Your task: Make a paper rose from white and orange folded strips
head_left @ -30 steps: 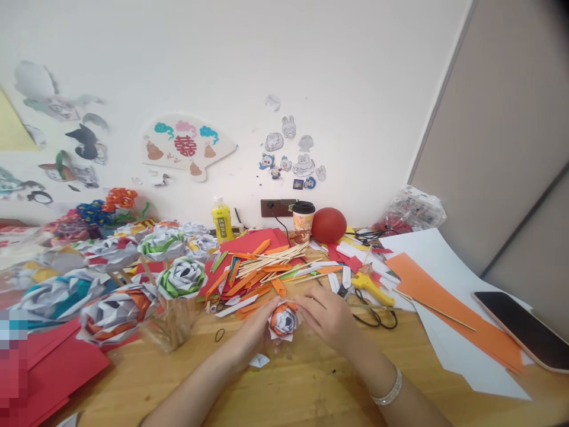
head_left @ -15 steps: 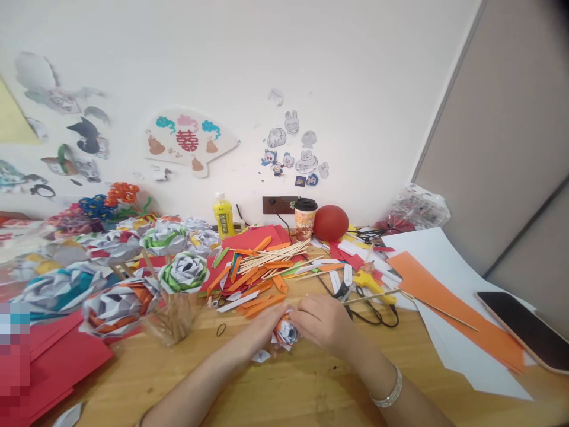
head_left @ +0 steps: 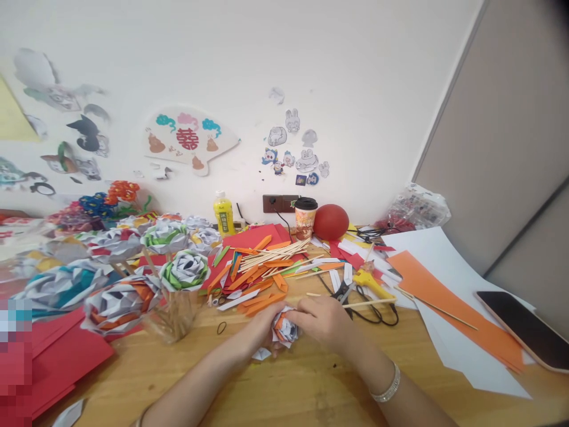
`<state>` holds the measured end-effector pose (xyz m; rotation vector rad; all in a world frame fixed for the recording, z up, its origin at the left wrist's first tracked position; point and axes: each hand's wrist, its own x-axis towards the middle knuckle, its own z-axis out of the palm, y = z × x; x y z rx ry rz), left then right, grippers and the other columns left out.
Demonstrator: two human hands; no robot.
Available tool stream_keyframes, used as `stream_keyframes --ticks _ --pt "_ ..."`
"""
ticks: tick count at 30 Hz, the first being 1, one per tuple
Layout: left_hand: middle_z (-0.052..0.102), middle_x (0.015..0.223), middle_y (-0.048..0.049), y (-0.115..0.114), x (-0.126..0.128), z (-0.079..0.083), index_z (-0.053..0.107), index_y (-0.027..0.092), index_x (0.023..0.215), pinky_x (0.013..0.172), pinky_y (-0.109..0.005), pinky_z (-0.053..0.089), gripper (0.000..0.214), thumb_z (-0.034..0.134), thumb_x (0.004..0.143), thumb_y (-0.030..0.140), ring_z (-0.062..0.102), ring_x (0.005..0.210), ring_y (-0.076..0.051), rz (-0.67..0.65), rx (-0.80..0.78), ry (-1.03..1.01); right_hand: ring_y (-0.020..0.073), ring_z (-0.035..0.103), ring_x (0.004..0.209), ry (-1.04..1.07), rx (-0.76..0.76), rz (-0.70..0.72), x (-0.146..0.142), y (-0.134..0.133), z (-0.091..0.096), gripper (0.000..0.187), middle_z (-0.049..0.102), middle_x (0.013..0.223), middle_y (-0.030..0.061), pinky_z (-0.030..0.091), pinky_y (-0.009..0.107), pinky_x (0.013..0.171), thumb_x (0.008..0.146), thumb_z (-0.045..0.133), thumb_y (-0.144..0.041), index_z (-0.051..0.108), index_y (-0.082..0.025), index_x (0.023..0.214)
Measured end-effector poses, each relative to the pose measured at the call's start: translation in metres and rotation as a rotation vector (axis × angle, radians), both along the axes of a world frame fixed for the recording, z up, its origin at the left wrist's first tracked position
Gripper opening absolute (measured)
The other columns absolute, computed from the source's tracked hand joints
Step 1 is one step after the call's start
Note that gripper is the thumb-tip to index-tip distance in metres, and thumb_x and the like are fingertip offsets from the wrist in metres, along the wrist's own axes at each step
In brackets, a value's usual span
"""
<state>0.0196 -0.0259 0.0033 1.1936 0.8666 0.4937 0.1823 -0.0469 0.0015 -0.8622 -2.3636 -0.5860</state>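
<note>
A small paper flower [head_left: 285, 330], white with orange strips, sits between my hands low over the wooden table. My left hand [head_left: 260, 332] is closed around its left side, with some fingers hidden beneath it. My right hand [head_left: 326, 320] has its fingertips pressed at the flower's right edge. Through that same hand runs a thin wooden stick [head_left: 373, 303], its tip poking out past the knuckles and its length reaching right. A loose folded white paper piece [head_left: 261, 354] lies just below my left hand.
Finished paper flowers [head_left: 184, 270] stand at left in a clear cup [head_left: 171, 326]. Behind my hands lie orange paper strips [head_left: 262, 303], a pile of sticks [head_left: 275, 255], scissors [head_left: 343, 292] and a yellow glue gun [head_left: 372, 284] with its cord. A phone [head_left: 524, 329] rests at right.
My right hand has shifted slightly and its fingers have turned on the flower. The stick has swung with it, its right end lower and its other tip now showing. The left hand stays nearly still.
</note>
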Motion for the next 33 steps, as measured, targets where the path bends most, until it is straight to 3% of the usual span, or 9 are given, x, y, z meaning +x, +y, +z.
stream_keyframes --ticks 4,17,33 --pt "0.049 0.051 0.0028 0.003 -0.004 -0.009 0.055 0.017 0.078 0.040 -0.021 0.032 0.026 0.039 0.074 0.039 0.040 0.040 -0.010 -0.039 0.072 0.014 0.0100 0.044 0.057 0.016 -0.028 -0.005 -0.002 0.000 0.001 0.017 0.052 0.065 -0.0009 0.029 0.022 0.052 0.086 0.043 -0.020 0.057 -0.019 0.078" --pt "0.051 0.058 0.0015 0.011 -0.008 -0.032 0.049 0.019 0.072 0.040 -0.022 0.032 0.022 0.039 0.076 0.038 0.041 0.043 -0.010 -0.090 0.166 -0.032 0.0111 0.049 0.057 -0.078 0.065 0.015 0.001 0.000 -0.001 0.014 0.056 0.065 0.0004 0.032 0.024 0.051 0.086 0.042 -0.015 0.056 -0.016 0.082" --pt "0.051 0.061 0.0012 0.007 -0.009 -0.019 0.050 0.018 0.075 0.042 -0.021 0.035 0.030 0.036 0.079 0.044 0.043 0.046 -0.011 -0.096 0.195 0.020 0.0113 0.050 0.060 -0.039 0.040 0.026 0.003 -0.002 -0.001 0.020 0.058 0.071 0.0023 0.035 0.023 0.053 0.088 0.039 -0.018 0.058 -0.017 0.083"
